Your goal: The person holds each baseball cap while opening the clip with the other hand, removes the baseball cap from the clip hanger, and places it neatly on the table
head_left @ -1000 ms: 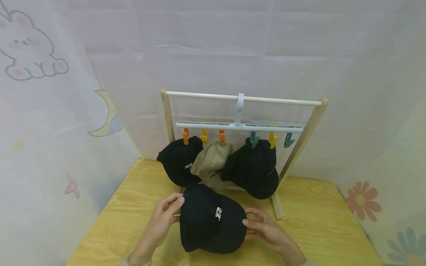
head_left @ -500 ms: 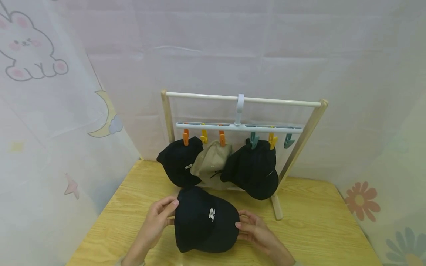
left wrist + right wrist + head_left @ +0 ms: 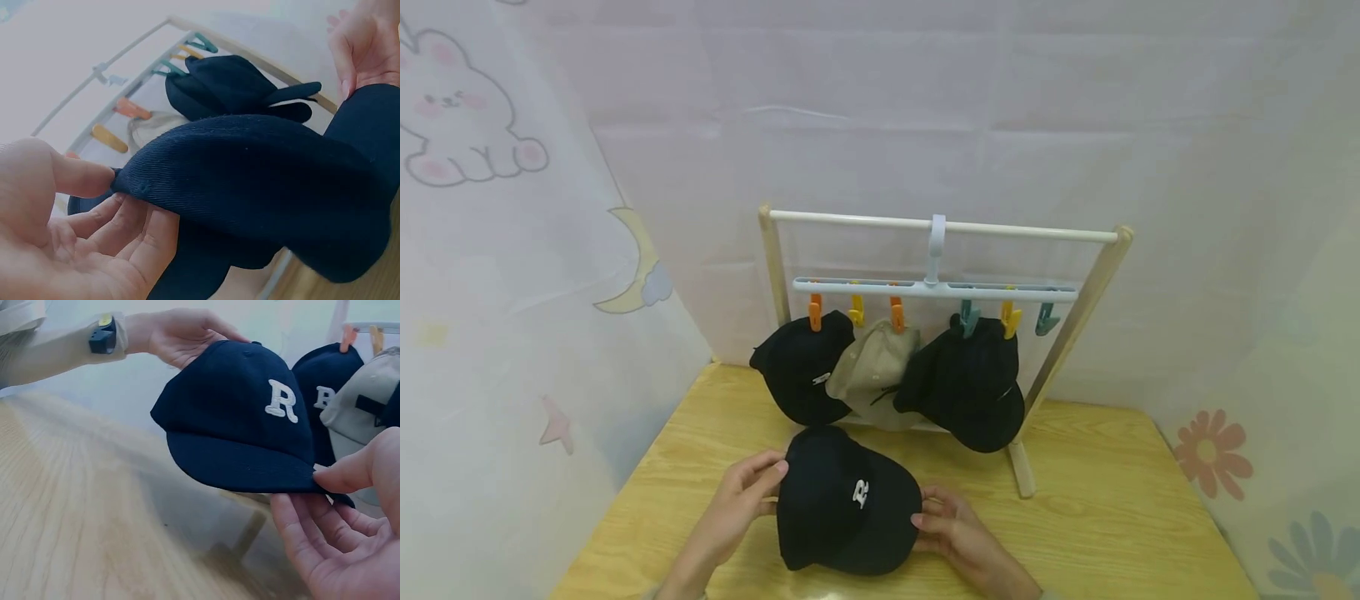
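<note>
A dark baseball cap [image 3: 820, 508] with a white letter R is held between both hands, over the table in front of the rack. My left hand [image 3: 737, 504] pinches the crown's edge, thumb on top and fingers underneath, as the left wrist view shows. On the other side my right hand [image 3: 955, 533] pinches the edge of the brim [image 3: 250, 465] between thumb and fingers. Behind it hang a black cap [image 3: 801, 375], a beige cap [image 3: 876, 367] and another black cap [image 3: 973, 383], clipped by coloured clothespins under a pale blue hanger [image 3: 880, 288].
The hanger hooks onto the white bar [image 3: 1030, 231] of a small wooden-legged rack. At the far right of the hanger a teal clothespin [image 3: 1046, 319] hangs with nothing in it. A wood-grain table [image 3: 1112, 500] lies below, and a printed cloth backdrop [image 3: 880, 100] stands behind.
Both hands have shifted to the left in the head view, carrying the dark baseball cap with them, and slightly downward. Their holds on the cap look the same. The hanging caps stay in place.
</note>
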`<control>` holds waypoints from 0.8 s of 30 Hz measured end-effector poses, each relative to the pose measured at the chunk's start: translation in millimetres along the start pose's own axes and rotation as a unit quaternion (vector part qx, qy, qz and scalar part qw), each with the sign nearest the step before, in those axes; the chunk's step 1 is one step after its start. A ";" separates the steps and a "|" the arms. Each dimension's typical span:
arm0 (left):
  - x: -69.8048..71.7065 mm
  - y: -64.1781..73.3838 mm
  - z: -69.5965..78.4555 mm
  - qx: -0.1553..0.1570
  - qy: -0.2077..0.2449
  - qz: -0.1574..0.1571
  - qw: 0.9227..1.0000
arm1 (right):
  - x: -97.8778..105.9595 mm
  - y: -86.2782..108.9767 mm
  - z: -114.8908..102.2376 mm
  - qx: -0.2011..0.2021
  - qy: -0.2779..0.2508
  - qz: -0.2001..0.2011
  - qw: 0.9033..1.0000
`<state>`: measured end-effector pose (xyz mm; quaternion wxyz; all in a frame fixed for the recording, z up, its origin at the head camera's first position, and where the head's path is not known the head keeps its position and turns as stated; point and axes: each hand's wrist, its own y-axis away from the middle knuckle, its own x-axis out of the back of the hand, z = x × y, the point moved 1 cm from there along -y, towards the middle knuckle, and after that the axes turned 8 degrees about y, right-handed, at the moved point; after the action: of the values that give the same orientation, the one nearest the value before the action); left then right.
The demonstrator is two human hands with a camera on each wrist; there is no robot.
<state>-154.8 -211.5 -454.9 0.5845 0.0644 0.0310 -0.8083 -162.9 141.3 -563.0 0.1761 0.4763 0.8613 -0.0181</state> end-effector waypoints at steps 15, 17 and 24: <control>22.7 -4.1 -13.5 0.023 -0.025 -0.011 0.999 | -11.9 -10.1 13.5 -0.026 0.023 0.041 0.999; 24.1 -4.4 -15.1 0.030 -0.027 -0.006 0.999 | -14.7 -10.2 15.3 -0.032 0.024 0.047 0.998; 29.8 -4.8 -20.1 0.032 -0.034 0.008 0.999 | -21.0 -14.9 21.7 -0.026 0.038 0.054 0.997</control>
<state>-167.2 -235.6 -479.1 0.5896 0.0564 -0.0154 -0.8056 -158.8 111.8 -578.6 0.1561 0.5176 0.8406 0.0325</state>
